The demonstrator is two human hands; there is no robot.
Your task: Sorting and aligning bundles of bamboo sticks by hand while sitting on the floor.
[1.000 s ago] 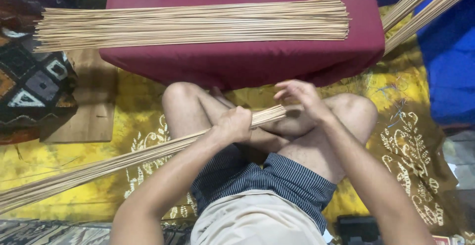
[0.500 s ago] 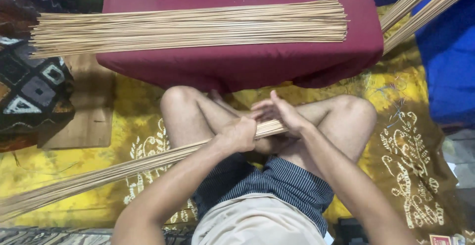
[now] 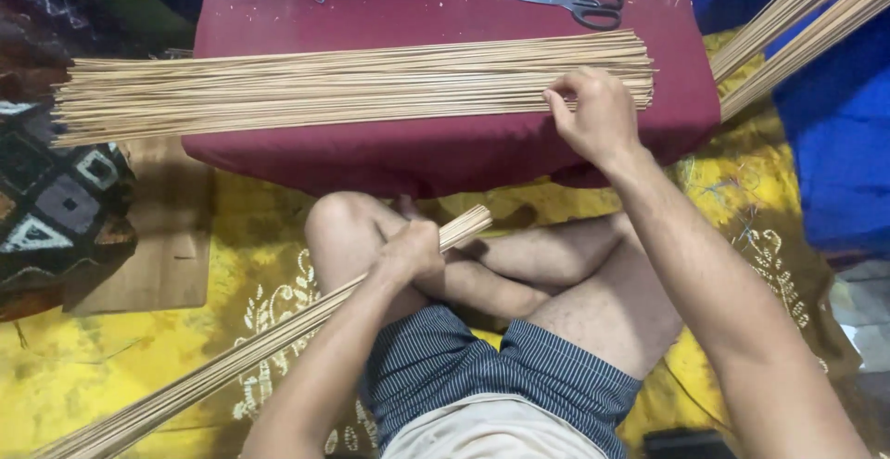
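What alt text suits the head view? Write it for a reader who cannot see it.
A seated person's left hand grips a bundle of thin sticks, while the right hand rests on a stick pile on a maroon-covered table. Scissors lie behind.

Left hand (image 3: pixel 408 250) in closed grip, right hand (image 3: pixel 598 116) reaching forward, fingers curled

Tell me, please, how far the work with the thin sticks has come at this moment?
Done, as it looks: the left hand grips a gathered bundle of sticks, its end even. In hand: the right hand rests its fingers on the pile of loose sticks on the red-covered table. Left: that pile looks large, so much seems unsorted. The scissors lie untouched behind it.
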